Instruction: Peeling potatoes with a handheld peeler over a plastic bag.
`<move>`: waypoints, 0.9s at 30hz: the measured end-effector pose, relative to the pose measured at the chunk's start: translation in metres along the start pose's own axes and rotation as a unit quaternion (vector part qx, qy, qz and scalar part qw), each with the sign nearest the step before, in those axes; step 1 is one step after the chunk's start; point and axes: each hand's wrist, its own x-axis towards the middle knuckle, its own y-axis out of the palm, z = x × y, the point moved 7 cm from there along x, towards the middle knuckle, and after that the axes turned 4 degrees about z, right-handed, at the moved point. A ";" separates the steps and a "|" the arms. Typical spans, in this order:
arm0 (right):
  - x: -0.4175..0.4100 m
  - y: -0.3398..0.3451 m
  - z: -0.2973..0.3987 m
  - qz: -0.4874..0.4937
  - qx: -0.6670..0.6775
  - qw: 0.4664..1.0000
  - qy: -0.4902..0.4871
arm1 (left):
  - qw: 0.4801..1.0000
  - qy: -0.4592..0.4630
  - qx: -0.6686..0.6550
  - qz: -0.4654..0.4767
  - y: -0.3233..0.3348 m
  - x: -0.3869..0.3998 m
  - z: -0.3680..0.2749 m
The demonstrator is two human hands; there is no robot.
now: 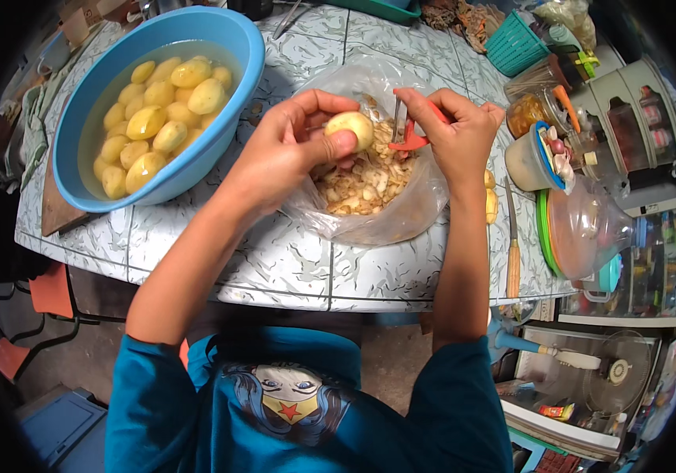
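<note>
My left hand (305, 139) holds a pale yellow potato (351, 129) between thumb and fingers. In my right hand (456, 127) is a red-handled vegetable peeler (412, 139), its metal blade upright and a little apart from the potato. Below both hands lies an opened clear plastic bag (397, 224) with many potato peelings (367, 189) inside. To the left, a blue plastic basin (243, 59) holds several peeled potatoes (147, 122) in water. Beyond my right forearm, more potatoes (491, 204) are partly hidden on the table.
A wooden-handled knife (513, 260) lies on the marble-patterned table (278, 266) at the right. Past it stand a tub with garlic and onions (527, 159), a jar (527, 115), stacked lids (550, 236) and a teal basket (515, 44). A wooden board (57, 201) sits under the basin.
</note>
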 end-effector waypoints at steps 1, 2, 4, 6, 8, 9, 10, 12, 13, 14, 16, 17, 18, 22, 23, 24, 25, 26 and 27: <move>0.001 -0.001 0.003 -0.009 0.033 0.999 0.011 | 1.000 -0.007 0.007 -0.025 -0.006 0.000 0.001; 0.001 0.001 0.007 -0.008 0.035 0.999 0.009 | 0.999 -0.009 -0.005 -0.039 -0.008 -0.002 0.002; 0.000 0.000 0.014 -0.010 0.094 0.995 -0.007 | 0.999 -0.001 -0.001 -0.050 -0.003 -0.002 0.000; -0.001 0.000 0.020 -0.010 0.117 0.993 -0.014 | 0.998 0.008 0.004 -0.063 -0.002 -0.002 -0.002; 0.000 0.000 0.025 -0.009 0.141 0.990 -0.021 | 0.998 0.011 0.019 -0.054 0.000 -0.002 -0.002; -0.001 -0.001 0.030 -0.018 0.112 0.993 -0.045 | 0.998 0.010 0.019 -0.054 -0.001 -0.002 -0.002; -0.001 -0.002 0.035 -0.026 0.083 0.994 -0.068 | 0.998 0.008 0.026 -0.048 0.000 -0.001 -0.001; -0.002 -0.001 0.032 -0.028 0.081 0.994 -0.073 | 0.999 0.004 0.033 -0.042 0.000 -0.001 -0.002; -0.002 -0.001 0.031 -0.029 0.079 0.993 -0.078 | 0.999 -0.001 0.044 -0.032 0.002 -0.001 -0.003; -0.002 0.000 0.023 -0.029 0.077 0.994 -0.076 | 0.998 -0.006 0.054 -0.022 0.004 -0.002 -0.004; 0.000 0.002 0.010 -0.017 -0.016 0.998 -0.055 | 0.999 0.005 0.042 -0.011 0.008 -0.002 -0.006; -0.002 0.001 0.005 -0.019 -0.018 0.998 -0.053 | 0.999 0.017 0.029 -0.002 0.010 -0.002 -0.008; -0.002 0.000 0.001 -0.012 0.028 0.999 -0.021 | 0.999 0.018 0.029 -0.005 0.008 -0.002 -0.006; 0.001 0.000 0.012 -0.020 0.108 0.994 -0.023 | 0.999 -0.003 0.033 -0.025 0.000 -0.001 0.004; 0.001 -0.002 0.020 -0.033 0.117 0.991 -0.050 | 0.999 -0.007 0.036 -0.027 0.000 0.000 0.005; 0.001 -0.005 0.027 -0.032 0.098 0.993 -0.062 | 0.999 -0.007 0.036 -0.027 0.001 0.000 0.004; 0.001 -0.005 0.028 -0.031 0.099 0.993 -0.062 | 0.998 -0.009 0.051 -0.032 0.003 0.000 0.002; 0.000 -0.006 0.031 -0.034 0.074 0.993 -0.080 | 0.997 -0.012 0.066 -0.036 0.003 0.001 0.002; -0.001 -0.007 0.035 -0.038 0.047 0.993 -0.097 | 0.997 -0.013 0.066 -0.035 0.003 0.000 0.003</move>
